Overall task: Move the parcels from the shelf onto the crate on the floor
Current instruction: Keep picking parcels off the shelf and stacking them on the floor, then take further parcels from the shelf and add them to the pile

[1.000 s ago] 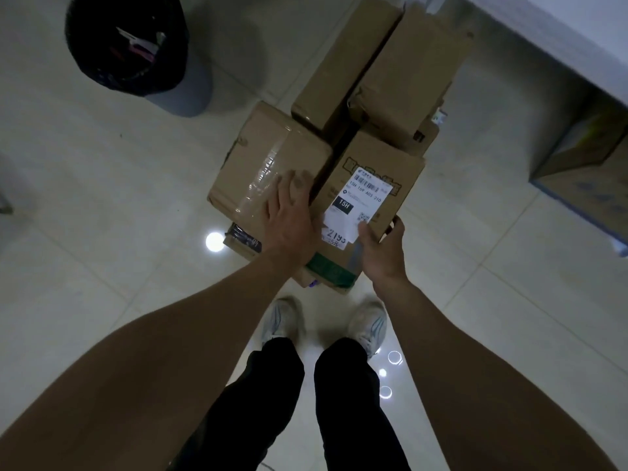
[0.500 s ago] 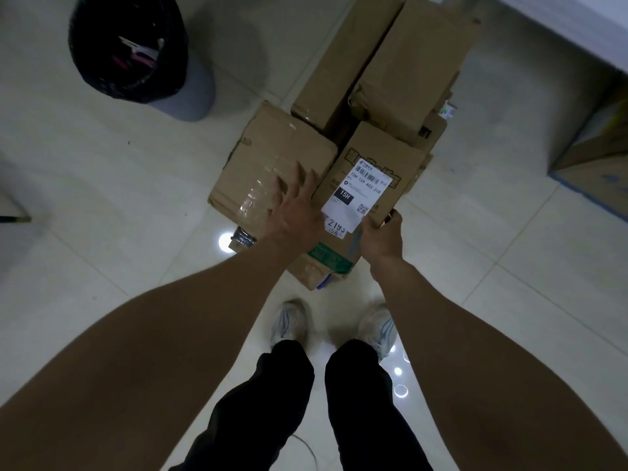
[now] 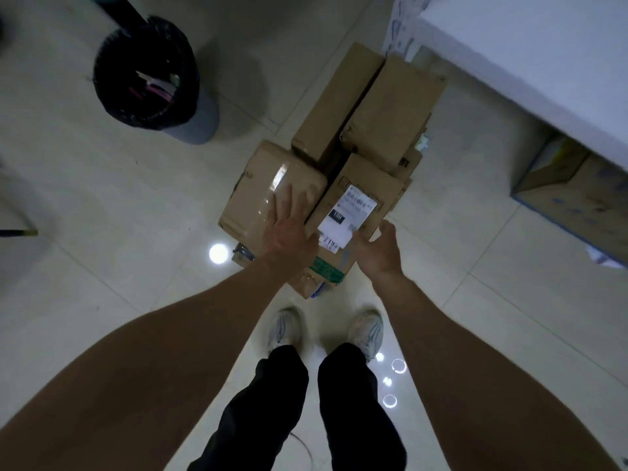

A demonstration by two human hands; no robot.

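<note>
Four parcels (image 3: 390, 107); left hand (image 3: 289, 236) flat over one (right hand (image 3: 377, 256) at another).

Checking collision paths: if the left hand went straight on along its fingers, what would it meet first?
Likely the taped parcel: the left hand lies open over its top, fingers pointing away from the person. Whether it touches is unclear; if it clears that top, the long parcel behind comes next.
</note>
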